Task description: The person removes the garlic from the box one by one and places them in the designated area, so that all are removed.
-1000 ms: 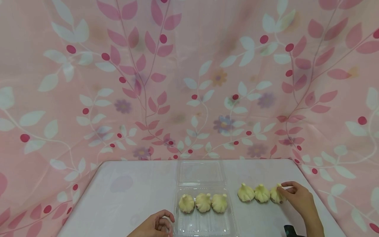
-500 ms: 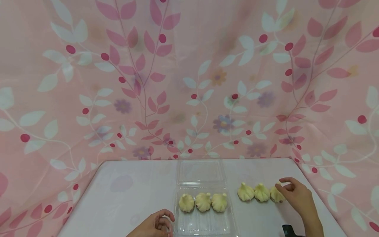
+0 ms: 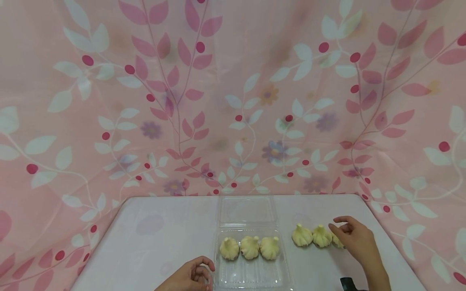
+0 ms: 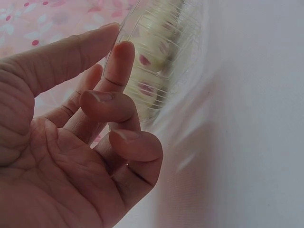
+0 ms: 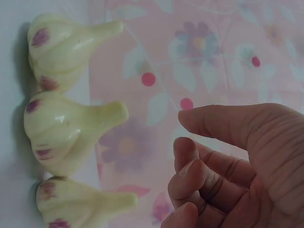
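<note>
Head view: on a white counter (image 3: 164,238), the right hand (image 3: 354,239) hovers beside the nearest of three garlic bulbs (image 3: 336,241) lined up right of a clear plastic clamshell box (image 3: 251,275), fingers (image 5: 190,173) loosely curled, thumb apart, gripping nothing. Each loose bulb stands upright, stem tip up, long axis vertical. Three more bulbs (image 3: 249,248) sit in a row inside the box. At the box's left edge, the left hand (image 3: 189,277) touches the clear rim with thumb and forefinger (image 4: 118,66), remaining fingers curled.
</note>
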Demonstrator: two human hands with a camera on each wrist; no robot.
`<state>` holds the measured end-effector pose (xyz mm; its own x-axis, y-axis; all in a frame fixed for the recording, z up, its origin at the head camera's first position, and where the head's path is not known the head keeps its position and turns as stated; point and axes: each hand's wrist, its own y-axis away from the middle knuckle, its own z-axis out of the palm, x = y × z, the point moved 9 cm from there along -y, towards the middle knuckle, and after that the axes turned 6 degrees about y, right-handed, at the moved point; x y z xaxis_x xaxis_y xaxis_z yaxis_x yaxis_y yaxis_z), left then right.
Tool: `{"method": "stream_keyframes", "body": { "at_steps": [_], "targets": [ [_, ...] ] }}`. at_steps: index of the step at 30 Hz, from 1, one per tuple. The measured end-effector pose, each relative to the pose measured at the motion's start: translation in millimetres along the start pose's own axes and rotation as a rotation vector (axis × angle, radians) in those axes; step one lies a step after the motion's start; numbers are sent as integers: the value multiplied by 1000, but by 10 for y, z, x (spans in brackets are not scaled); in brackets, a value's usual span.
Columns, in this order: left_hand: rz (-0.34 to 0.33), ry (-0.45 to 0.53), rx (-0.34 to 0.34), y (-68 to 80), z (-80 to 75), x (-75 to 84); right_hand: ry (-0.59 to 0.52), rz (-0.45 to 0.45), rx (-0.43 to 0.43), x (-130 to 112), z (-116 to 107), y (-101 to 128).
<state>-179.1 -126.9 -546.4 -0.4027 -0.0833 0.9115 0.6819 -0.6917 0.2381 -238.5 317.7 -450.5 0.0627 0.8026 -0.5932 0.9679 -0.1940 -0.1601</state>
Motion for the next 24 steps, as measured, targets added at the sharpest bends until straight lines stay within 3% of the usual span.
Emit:
{"method": "stream_keyframes", "body": {
  "at_steps": [24],
  "targets": [
    [-17,4,8,-9,-7,-10,-66,-9,-36,-297,205,33]
  ]
}}
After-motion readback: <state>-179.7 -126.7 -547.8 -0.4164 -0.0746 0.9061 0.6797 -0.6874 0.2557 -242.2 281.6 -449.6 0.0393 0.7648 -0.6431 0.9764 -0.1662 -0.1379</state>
